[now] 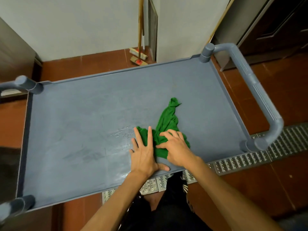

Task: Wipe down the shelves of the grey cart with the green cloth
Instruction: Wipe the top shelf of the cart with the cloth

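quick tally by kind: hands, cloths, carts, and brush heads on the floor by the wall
hands: 2 (left hand, right hand)
green cloth: 1
grey cart: 1
brush heads: 2
total: 6
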`<state>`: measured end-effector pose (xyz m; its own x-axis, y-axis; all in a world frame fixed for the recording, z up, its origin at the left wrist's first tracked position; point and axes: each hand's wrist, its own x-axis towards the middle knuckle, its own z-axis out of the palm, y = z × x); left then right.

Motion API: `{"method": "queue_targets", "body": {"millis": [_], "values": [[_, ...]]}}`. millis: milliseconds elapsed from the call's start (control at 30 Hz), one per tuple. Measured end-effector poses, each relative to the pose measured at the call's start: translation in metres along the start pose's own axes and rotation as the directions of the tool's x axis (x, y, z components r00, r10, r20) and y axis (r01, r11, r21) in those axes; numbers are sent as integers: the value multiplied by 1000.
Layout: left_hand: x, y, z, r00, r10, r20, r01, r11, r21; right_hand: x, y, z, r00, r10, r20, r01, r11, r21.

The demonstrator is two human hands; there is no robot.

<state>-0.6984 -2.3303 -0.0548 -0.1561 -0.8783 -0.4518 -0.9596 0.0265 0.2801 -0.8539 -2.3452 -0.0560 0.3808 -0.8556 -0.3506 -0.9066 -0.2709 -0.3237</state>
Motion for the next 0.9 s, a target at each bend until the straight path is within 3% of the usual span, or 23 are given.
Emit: {"method": "queue_targets", "body": {"millis": [167,300,433,500,600,733,900], "values": [[-3,-43,-17,989,134,58,-137,988,64,-11,-13,11,999,-34,-41,38,993,109],[-11,-68,-24,964,234,123,-238,971,17,-23,-23,13,996,41,-75,-24,975,219],[-26,-92,-28,960,280,-9,-281,959,-35,-38,-25,16,974,164,-158,-113,951,287],[-33,-111,-32,966,236,-108,-229,971,69,-49,-20,21,957,261,-124,-225,943,243],[-42,-146,-39,984,73,-163,-44,984,174,-57,-16,24,940,339,-23,-309,880,361],[-57,-180,-39,963,-193,-186,205,978,46,-36,-19,18,939,341,28,-326,867,378],[-65,-191,-26,953,-209,-221,205,978,-42,-1,-10,1,929,324,178,-367,862,351]]}}
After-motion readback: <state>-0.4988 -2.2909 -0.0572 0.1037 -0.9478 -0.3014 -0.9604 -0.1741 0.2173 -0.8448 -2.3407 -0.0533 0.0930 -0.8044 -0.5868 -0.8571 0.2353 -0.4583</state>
